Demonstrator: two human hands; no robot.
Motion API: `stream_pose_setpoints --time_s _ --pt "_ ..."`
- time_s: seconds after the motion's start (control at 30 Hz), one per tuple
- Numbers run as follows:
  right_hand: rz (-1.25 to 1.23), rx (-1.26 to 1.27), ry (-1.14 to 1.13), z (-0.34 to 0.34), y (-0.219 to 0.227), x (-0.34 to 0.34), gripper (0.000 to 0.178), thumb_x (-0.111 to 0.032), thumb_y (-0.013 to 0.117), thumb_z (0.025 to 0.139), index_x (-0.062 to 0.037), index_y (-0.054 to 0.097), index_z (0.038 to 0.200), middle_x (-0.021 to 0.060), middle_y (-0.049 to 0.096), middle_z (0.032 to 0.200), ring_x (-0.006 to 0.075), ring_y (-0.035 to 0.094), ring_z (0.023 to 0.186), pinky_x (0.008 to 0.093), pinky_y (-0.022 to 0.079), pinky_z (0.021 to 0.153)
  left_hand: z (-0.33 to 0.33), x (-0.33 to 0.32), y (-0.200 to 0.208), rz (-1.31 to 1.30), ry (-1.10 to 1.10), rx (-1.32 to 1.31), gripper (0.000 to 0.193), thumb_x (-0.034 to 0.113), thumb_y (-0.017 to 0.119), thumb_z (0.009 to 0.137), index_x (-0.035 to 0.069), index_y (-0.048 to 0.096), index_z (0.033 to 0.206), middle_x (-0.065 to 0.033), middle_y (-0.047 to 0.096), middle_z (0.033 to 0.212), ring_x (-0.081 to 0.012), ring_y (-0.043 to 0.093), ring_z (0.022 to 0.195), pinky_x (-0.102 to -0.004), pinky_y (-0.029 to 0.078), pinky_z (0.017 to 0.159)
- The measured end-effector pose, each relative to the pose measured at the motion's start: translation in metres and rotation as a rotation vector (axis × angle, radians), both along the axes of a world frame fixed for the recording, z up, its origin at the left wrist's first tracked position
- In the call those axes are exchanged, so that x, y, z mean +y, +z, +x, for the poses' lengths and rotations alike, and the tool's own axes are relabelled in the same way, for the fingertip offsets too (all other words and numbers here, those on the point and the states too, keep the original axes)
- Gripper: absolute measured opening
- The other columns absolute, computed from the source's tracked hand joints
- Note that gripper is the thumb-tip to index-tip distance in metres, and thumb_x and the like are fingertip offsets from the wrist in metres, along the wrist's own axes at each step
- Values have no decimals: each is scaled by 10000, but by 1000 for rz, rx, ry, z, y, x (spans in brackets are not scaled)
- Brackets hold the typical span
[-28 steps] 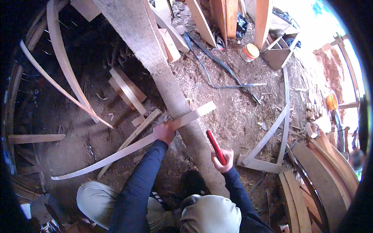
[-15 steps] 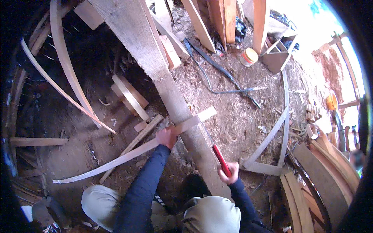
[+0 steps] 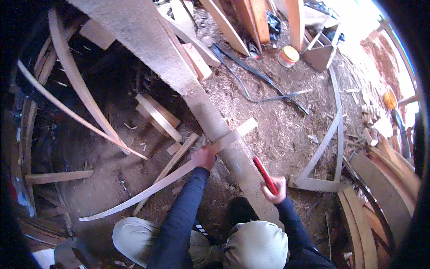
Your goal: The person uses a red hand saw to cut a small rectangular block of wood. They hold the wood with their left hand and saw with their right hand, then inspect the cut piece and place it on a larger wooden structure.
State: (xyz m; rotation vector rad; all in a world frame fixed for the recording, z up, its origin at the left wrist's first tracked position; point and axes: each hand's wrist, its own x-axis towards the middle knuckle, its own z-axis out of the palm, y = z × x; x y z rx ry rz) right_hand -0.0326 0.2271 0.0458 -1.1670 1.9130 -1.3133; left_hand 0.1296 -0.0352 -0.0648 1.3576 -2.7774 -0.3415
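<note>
Floor (image 3: 286, 134): bare dirt, covered in sawdust and chips, with offcuts and bent strips lying all over it.
Big plank (image 3: 188, 80): the largest thing here, a long grey board that runs from the top left corner of the floor down to the person's knees.
Curved ribs (image 3: 76, 89): a couple of long bowed pieces on the left side of the floor, well apart from the hands.
Curved lath (image 3: 179, 172): a long thin strip lying across the big plank, one end poking out past the plank's right edge, the other sweeping down toward the lower left of the floor.
Bent frame (image 3: 329, 134): a curved piece with a flat foot, over on the right of the floor.
Jar (image 3: 288, 55): small tub with a yellow lid, near the top edge, nowhere near the work.
Left hand (image 3: 205, 157): fingers curled shut around the curved lath right where it meets the plank's left edge, pressing it in place.
Right hand (image 3: 275, 188): fingers wrapped tight round the lower end of a red tool (image 3: 264, 174), slim and straight, its tip resting on or just over the plank's right edge. Can't tell exactly what kind of tool it is.
Progress: my read is that it's early. The lath is positioned and pinned across the plank, but I see no mark or cut on it yet, so the actual marking or cutting looks undone.
</note>
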Motion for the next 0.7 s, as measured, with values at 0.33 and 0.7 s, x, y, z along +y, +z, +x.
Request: stream_pose_setpoints --time_s 0.33,0.7 --pt "19 -22 -46 2 -18 24 170 -91 608 691 -79 495 566 68 451 480 175 497 401 295 398 443 -20 5 30 -34 -24 -60 130 227 579 773 130 568 859 -118 657 711 -342 651 641 -484 501 574" --pt "26 33 23 -6 -7 24 62 -90 613 660 -83 570 615 82 494 502 212 533 425 299 428 465 -11 6 8 -45 -37 -18 198 228 565 781 162 602 964 -110 652 704 -327 646 629 -477 507 543"
